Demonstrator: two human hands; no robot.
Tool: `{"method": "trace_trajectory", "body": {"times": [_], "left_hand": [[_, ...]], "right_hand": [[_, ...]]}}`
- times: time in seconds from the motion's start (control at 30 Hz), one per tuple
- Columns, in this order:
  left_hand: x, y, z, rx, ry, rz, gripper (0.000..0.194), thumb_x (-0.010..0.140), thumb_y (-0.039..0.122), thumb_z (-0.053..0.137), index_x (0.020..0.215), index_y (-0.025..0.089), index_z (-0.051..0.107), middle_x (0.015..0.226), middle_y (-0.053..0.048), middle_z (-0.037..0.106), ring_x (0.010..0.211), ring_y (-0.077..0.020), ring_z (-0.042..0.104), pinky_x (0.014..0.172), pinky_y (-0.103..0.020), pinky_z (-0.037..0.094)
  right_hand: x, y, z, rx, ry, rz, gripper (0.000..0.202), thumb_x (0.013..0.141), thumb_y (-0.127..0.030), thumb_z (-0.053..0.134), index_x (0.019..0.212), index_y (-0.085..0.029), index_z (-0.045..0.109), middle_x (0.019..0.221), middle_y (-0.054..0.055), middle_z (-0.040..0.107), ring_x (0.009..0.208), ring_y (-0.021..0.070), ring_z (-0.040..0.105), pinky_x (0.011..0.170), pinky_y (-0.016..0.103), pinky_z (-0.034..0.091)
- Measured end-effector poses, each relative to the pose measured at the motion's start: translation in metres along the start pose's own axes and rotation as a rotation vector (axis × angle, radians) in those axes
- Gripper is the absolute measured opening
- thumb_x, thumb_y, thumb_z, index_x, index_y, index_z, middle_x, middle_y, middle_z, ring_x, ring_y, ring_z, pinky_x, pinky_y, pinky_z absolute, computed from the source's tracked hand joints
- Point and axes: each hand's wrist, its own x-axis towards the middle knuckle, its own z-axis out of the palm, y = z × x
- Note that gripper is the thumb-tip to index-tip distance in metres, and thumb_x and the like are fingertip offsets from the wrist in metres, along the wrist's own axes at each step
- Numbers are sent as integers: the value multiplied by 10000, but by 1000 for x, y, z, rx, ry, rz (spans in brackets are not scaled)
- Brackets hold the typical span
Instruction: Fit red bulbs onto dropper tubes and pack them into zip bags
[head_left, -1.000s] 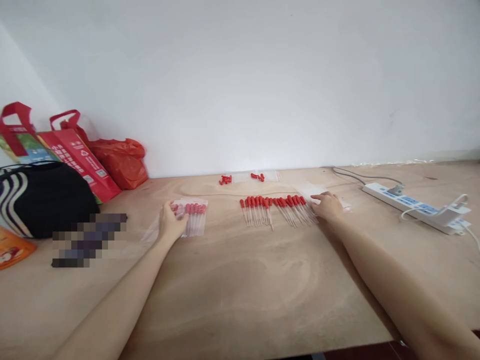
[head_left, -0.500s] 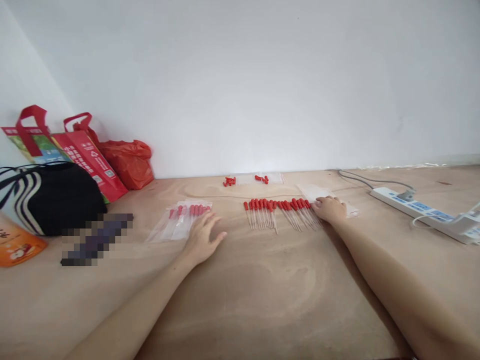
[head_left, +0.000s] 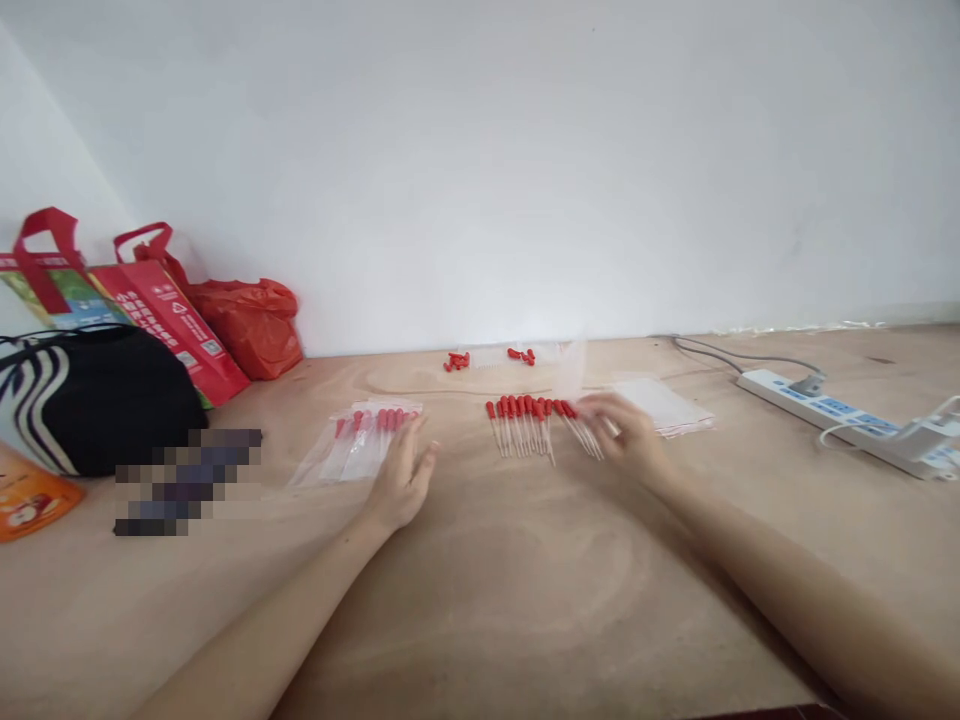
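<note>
My right hand [head_left: 626,432] pinches a clear plastic bag [head_left: 571,370], which stands up faintly above the row of droppers. Beneath and beside that hand lie several glass droppers [head_left: 517,420] with red rubber bulbs; it covers part of the row. The stack of flat clear bags [head_left: 664,405] rests just right of it. At the left, my left hand [head_left: 403,475] has its fingers stretched out, over the right edge of the bagged droppers [head_left: 360,440]. I cannot tell whether it presses on them.
Loose red bulbs [head_left: 456,362] and another clear bag [head_left: 487,356] lie by the wall. A power strip [head_left: 847,415] with cables is at the right. On the left stand a black bag [head_left: 127,400], red bags [head_left: 247,325], an orange pack [head_left: 34,495] and a blurred dark object [head_left: 191,480].
My right hand has moved left from the bag stack, bringing a clear bag over the droppers. My left hand has stayed near the bagged droppers, its fingers drawn closer together.
</note>
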Motion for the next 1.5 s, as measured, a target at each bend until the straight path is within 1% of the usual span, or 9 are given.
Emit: {"method": "trace_trajectory", "body": {"times": [0.17, 0.23, 0.3, 0.43, 0.57, 0.73, 0.97, 1.3, 1.5], "left_hand": [[-2, 6, -17, -109, 285, -20, 418, 894, 404, 229, 1227, 180, 348, 1231, -116, 435, 1181, -222, 377, 1005, -400, 281], [-5, 15, -20, -97, 218, 70, 386, 885, 395, 285, 1203, 202, 388, 1219, -95, 455, 1174, -221, 386, 1006, -403, 282], [-10, 27, -20, -65, -6, 233, 364, 855, 386, 378, 1167, 214, 450, 1225, -76, 468, 1191, -231, 367, 1014, -415, 269], [-19, 44, -9, -39, -568, 424, 458, 825, 411, 456, 1258, 275, 394, 1372, -31, 320, 1272, -240, 241, 1029, -426, 243], [-23, 47, 0, 52, -762, 392, 470, 863, 438, 378, 1312, 336, 277, 1420, -1, 204, 1304, -227, 146, 1050, -470, 139], [-23, 48, -1, 135, -800, 325, 490, 862, 491, 337, 1316, 313, 281, 1423, -20, 185, 1304, -238, 132, 1052, -471, 124], [-23, 48, -1, 137, -795, 331, 501, 859, 504, 330, 1320, 318, 268, 1425, -19, 183, 1305, -229, 134, 1053, -466, 132], [-24, 46, 2, 96, -781, 301, 546, 849, 505, 355, 1336, 288, 239, 1424, -38, 193, 1303, -230, 144, 1056, -465, 121], [-22, 44, -5, 2, -746, 143, 541, 858, 466, 365, 1342, 269, 224, 1417, -36, 218, 1283, -211, 218, 1029, -412, 245]], "right_hand": [[-40, -47, 13, 272, -531, -266, 276, 833, -220, 411, 1029, -229, 605, 1067, 77, 573, 968, 156, 546, 828, 288, 441], [-45, -52, 14, 297, -634, -292, 288, 829, -215, 418, 1054, -218, 597, 1087, 81, 567, 978, 155, 544, 835, 285, 441], [-44, -53, 14, 301, -696, -328, 302, 810, -177, 425, 1054, -213, 599, 1089, 76, 574, 983, 155, 543, 848, 290, 435], [-37, -51, 12, 268, -700, -374, 399, 716, -67, 442, 1043, -230, 601, 1089, 53, 581, 1002, 172, 530, 909, 357, 376], [-35, -42, 11, 202, -534, -210, 388, 728, -67, 441, 1078, -189, 560, 1089, 94, 554, 1003, 182, 503, 854, 358, 400], [-34, -32, 13, 96, -478, -149, 208, 775, -140, 480, 909, -194, 630, 806, 54, 598, 784, 165, 522, 729, 332, 420], [-34, -34, 14, 141, -492, -255, 209, 810, -192, 471, 926, -205, 644, 788, 54, 599, 750, 154, 495, 687, 305, 405], [-32, -53, 10, 162, -698, -485, 386, 783, -389, 500, 1070, -142, 577, 1058, 113, 575, 1086, 222, 439, 915, 393, 328], [-33, -46, 12, 313, -768, -404, 383, 758, -440, 531, 1044, -201, 618, 1290, 116, 401, 1186, 231, 371, 950, 401, 323]]}}
